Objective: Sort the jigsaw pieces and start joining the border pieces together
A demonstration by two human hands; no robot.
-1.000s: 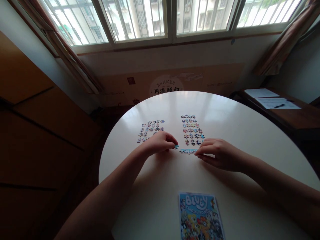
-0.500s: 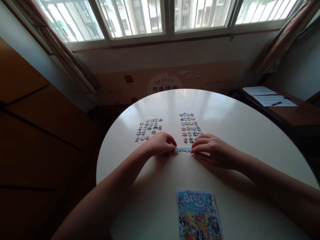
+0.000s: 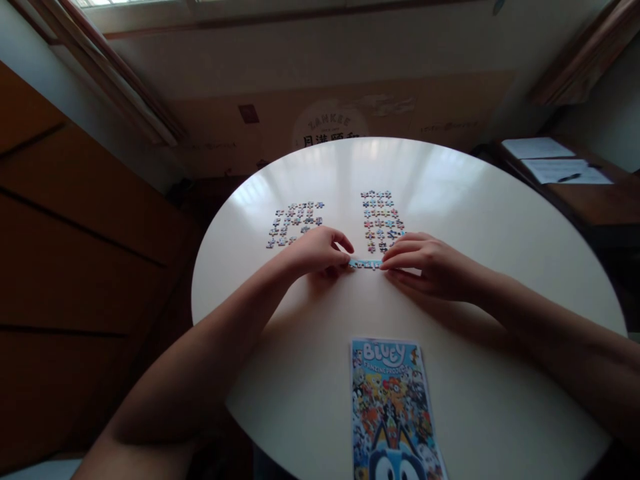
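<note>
A short strip of joined light-blue jigsaw puzzle pieces [image 3: 366, 265] lies flat on the white table, straight edge facing away from me. My left hand [image 3: 324, 251] pinches its left end between thumb and fingers. At the strip's right end, the fingertips of my right hand [image 3: 423, 262] close on it, the hand resting low over the table. Beyond my hands are two groups of loose pieces: a left group [image 3: 299, 221] and a right group [image 3: 380, 213], both laid in rows. My hands cover the nearest pieces of each group in part.
A colourful picture sheet [image 3: 393, 407] reading "Bluey" lies near the front edge of the round white table [image 3: 300, 373]. On a dark side table at the right are papers [image 3: 565, 170] with a pen. Wooden cabinet doors [image 3: 65, 247] stand to the left.
The view has tilted downward, so more of the picture sheet shows and less of the window. Both hands stay at the two ends of the strip, with little visible movement.
</note>
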